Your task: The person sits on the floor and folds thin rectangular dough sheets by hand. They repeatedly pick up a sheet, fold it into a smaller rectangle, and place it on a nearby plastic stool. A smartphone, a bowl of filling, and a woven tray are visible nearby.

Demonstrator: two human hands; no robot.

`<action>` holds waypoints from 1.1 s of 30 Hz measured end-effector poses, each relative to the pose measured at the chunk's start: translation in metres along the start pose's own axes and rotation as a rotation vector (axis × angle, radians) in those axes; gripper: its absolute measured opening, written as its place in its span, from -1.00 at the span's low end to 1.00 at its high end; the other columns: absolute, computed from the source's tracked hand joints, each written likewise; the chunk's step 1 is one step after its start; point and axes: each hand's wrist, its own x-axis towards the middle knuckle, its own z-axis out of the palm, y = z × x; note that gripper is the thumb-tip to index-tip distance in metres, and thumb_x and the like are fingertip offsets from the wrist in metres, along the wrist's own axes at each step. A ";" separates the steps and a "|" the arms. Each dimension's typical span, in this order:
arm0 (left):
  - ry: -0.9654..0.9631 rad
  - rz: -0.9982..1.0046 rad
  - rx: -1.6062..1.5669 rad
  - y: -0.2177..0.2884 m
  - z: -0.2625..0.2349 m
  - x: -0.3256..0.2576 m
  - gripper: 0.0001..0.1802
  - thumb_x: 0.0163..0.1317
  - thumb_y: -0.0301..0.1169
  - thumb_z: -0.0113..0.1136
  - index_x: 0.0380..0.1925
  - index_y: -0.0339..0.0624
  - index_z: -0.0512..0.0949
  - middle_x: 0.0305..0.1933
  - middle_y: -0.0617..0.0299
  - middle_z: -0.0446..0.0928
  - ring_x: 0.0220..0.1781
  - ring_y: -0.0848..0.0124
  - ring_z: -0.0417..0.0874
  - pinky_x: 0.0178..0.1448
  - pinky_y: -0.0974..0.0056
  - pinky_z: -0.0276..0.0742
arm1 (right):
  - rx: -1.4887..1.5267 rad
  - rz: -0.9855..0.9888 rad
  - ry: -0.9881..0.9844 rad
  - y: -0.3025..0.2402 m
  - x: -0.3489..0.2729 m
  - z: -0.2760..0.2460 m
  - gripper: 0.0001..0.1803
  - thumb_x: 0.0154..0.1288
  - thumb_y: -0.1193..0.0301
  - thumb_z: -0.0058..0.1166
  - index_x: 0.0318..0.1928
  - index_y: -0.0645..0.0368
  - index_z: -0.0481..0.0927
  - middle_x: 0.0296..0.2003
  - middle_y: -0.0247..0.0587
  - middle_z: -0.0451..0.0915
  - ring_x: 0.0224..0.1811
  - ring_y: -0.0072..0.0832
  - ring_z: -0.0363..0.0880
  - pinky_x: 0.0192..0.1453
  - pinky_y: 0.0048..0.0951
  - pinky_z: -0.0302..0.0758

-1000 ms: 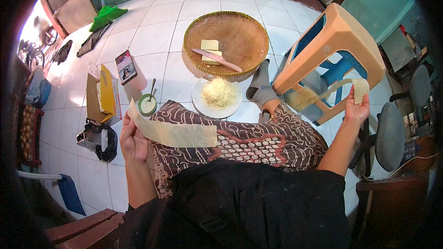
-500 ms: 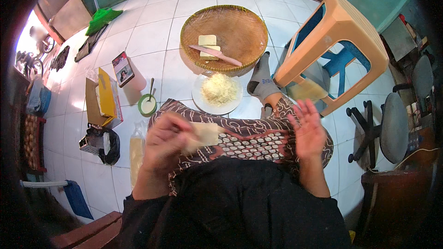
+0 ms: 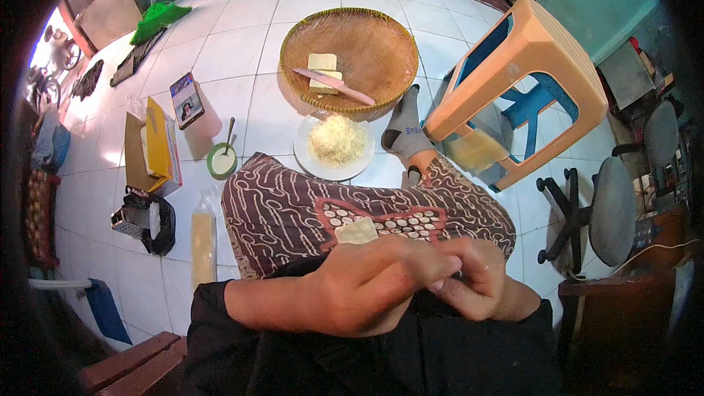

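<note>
I see left hand [image 3: 381, 279] and right hand [image 3: 475, 279] meeting, fingers curled; grip hidden, cannot tell | pale sheet [image 3: 357, 230] juts past left hand | shreds [image 3: 339, 141] heaped on plate [image 3: 331, 173]

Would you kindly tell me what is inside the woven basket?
The basket holds two pale blocks, with a knife lying over the nearer one. The knife hides part of that block; whatever is beneath both is covered.

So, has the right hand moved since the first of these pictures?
Yes. Against the orange stool, the right hand has gone leftward and lower in the view, from beside the stool's legs to close beside the left hand.
</note>
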 end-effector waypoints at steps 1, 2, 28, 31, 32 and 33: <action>-0.030 0.005 0.027 0.001 -0.001 0.001 -0.70 0.02 -0.74 0.08 -0.19 -0.33 0.45 -0.24 0.03 0.54 -0.24 0.23 0.62 -0.17 0.30 0.54 | -0.015 0.059 -0.067 -0.001 -0.002 -0.007 -0.59 0.06 0.49 0.10 -0.06 0.39 0.40 -0.30 -0.03 0.58 -0.16 -0.33 0.57 -0.06 -0.42 0.44; -0.051 0.009 0.062 0.002 -0.002 -0.001 -0.68 0.02 -0.74 0.09 -0.17 -0.34 0.43 -0.21 0.01 0.54 -0.22 0.22 0.62 -0.15 0.30 0.53 | -0.034 0.113 -0.145 -0.001 -0.003 -0.013 -0.66 0.07 0.51 0.09 -0.11 0.39 0.45 -0.33 -0.08 0.59 -0.20 -0.36 0.58 -0.09 -0.45 0.45; 0.986 -0.794 0.989 -0.094 -0.217 -0.245 -0.82 0.08 -0.55 0.10 -0.27 -0.18 0.50 -0.25 0.12 0.52 -0.29 0.36 0.61 -0.30 0.32 0.52 | -0.263 0.902 0.339 0.294 -0.010 -0.200 -0.83 0.09 0.37 0.00 -0.27 0.06 0.52 -0.41 -0.43 0.54 -0.35 -0.69 0.43 -0.42 -0.61 0.18; 1.247 -0.973 0.946 -0.101 -0.234 -0.317 -0.83 0.05 -0.59 0.07 -0.31 -0.20 0.51 -0.30 0.12 0.55 -0.30 0.34 0.62 -0.29 0.32 0.50 | -0.026 0.728 0.314 0.266 -0.008 -0.139 -0.86 0.12 0.38 -0.06 -0.29 0.02 0.50 -0.41 -0.44 0.57 -0.40 -0.66 0.48 -0.34 -0.60 0.28; 1.335 -1.039 0.892 -0.108 -0.237 -0.336 -0.83 0.05 -0.60 0.06 -0.32 -0.20 0.51 -0.31 0.12 0.55 -0.30 0.32 0.62 -0.28 0.33 0.50 | -0.033 0.742 0.297 0.266 -0.004 -0.133 -0.86 0.12 0.38 -0.07 -0.29 0.02 0.50 -0.41 -0.43 0.57 -0.40 -0.66 0.49 -0.33 -0.60 0.29; 1.348 -1.066 0.823 -0.118 -0.230 -0.360 -0.82 0.05 -0.60 0.05 -0.31 -0.20 0.51 -0.34 0.12 0.55 -0.31 0.31 0.61 -0.26 0.32 0.49 | -0.039 0.755 0.279 0.268 0.001 -0.128 -0.87 0.12 0.38 -0.07 -0.29 0.02 0.50 -0.40 -0.43 0.57 -0.39 -0.65 0.50 -0.33 -0.60 0.29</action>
